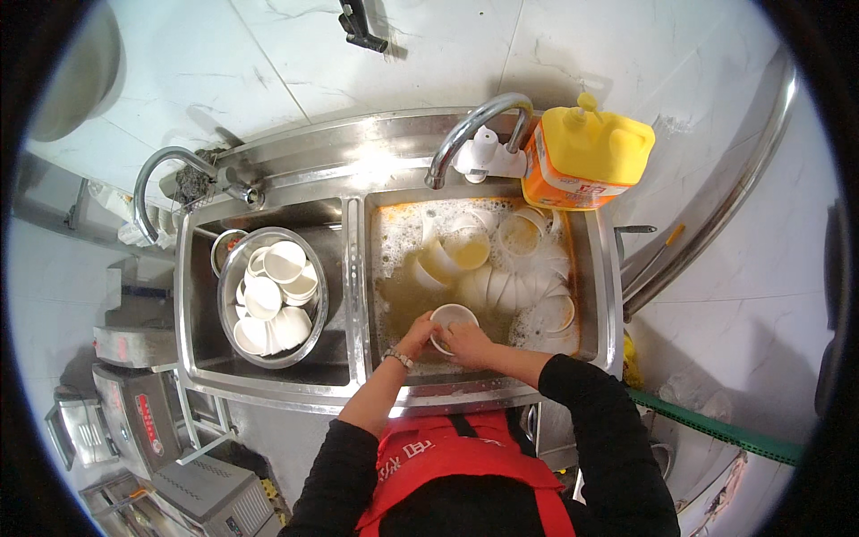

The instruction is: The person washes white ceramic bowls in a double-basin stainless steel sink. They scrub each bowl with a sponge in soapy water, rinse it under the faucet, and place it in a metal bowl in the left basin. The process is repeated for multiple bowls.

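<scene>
Over the near side of the right sink basin (pixel 590 322), my left hand (pixel 419 335) grips the rim of a white bowl (pixel 454 313) from the left. My right hand (pixel 468 344) reaches into the same bowl, its fingers partly hidden; whether it holds a cloth or sponge I cannot tell. Cloudy, foamy water fills this basin. Several white bowls (pixel 513 288) lie there in an overlapping row, partly under water. Farther back, more bowls (pixel 468 248) sit tilted, some holding yellowish water.
In the left basin (pixel 201 329), a round metal bowl (pixel 225 335) holds several stacked white bowls (pixel 285 262). One curved faucet (pixel 470 131) arches over the right basin, another faucet (pixel 144 194) stands at left. A yellow-and-orange pump jug (pixel 590 154) stands at the back right corner.
</scene>
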`<state>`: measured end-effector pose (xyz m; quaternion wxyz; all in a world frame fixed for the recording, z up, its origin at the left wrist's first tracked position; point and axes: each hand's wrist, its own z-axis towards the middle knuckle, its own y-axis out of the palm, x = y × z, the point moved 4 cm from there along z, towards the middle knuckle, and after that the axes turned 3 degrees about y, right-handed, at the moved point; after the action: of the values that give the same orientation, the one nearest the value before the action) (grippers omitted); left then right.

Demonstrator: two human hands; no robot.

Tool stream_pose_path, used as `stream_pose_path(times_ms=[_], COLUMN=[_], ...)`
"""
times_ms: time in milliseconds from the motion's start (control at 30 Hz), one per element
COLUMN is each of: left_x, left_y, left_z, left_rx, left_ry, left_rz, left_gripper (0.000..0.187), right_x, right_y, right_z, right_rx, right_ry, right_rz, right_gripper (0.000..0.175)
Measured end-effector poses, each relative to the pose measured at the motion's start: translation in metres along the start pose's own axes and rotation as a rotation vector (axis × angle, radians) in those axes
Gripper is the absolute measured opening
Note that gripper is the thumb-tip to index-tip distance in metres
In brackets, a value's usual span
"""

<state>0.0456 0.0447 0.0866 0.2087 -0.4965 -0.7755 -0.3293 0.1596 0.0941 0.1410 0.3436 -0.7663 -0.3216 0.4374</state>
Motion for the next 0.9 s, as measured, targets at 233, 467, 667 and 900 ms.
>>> stream_pose_path(times_ms=[233, 467, 667, 900], left_x=[0.001, -0.017, -0.047, -0.005], left_y=[0.005, -0.001, -0.003, -0.002], left_z=[-0.011, -0.017, 0.016, -0.003], left_rx=[0.008, 0.052, 0.115, 0.334], left_ry=[-0.228, -0.141, -0.091, -0.069], left_rz=[-0.452, -0.611, -0.219, -0.63], left_gripper=[0.055, 0.053, 0.054, 0.059], right_x=[0.01, 0.062, 0.045, -0.044], right_y=[-0.002, 0.054, 0.066, -0.03], right_z=[0.027, 0.006, 0.042, -0.016], right_rx=[-0.264, -0.054, 0.101, 0.611], right_ry=[0.342, 0.728, 0.569, 0.065], right_rz=[1.111, 1.429, 1.393, 0.169], right_gripper=[0.06, 0.067, 0.067, 0.05])
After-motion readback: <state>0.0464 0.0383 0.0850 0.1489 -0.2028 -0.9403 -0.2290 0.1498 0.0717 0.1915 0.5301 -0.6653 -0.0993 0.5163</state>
